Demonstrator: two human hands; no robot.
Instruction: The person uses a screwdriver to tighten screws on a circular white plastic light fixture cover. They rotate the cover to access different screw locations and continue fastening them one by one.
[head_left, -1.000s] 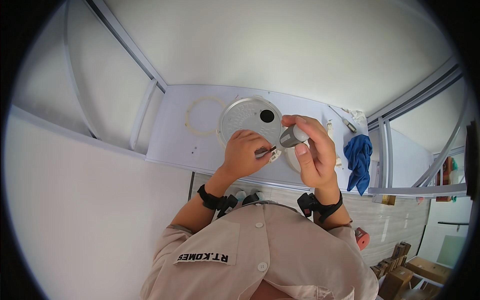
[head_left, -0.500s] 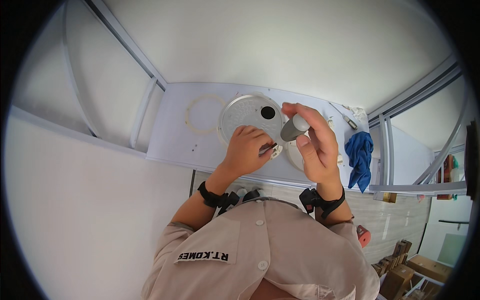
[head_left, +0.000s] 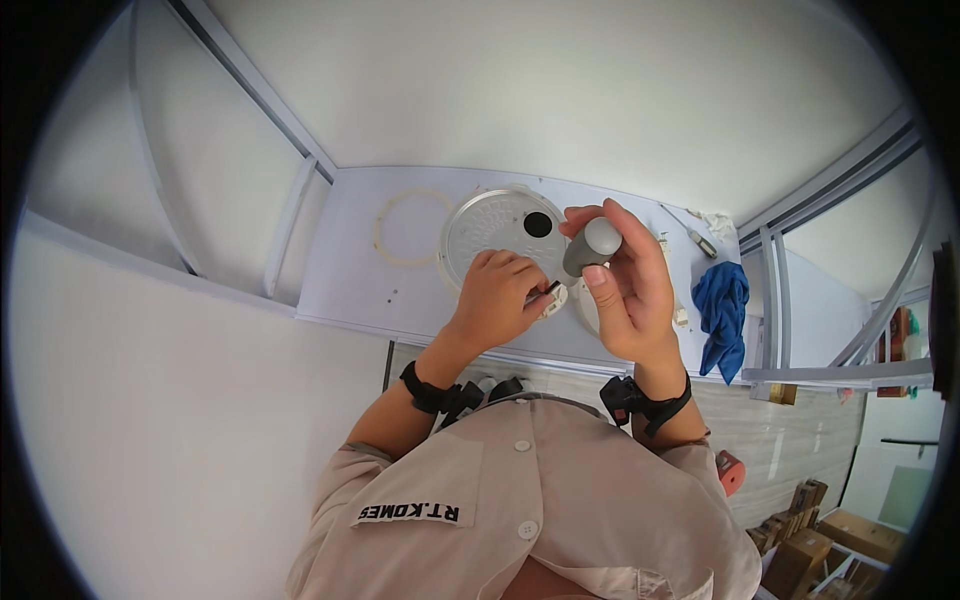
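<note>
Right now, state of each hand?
Left hand: closed on a small white plastic-looking part.
Right hand: closed around a pale-ended grey cylindrical handle.

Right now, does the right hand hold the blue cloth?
No, the right hand holds a grey handle; the blue cloth lies to its right.

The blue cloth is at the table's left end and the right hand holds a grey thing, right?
No, the head view shows the blue cloth at the right end of the table. The right hand does hold a grey thing.
</note>
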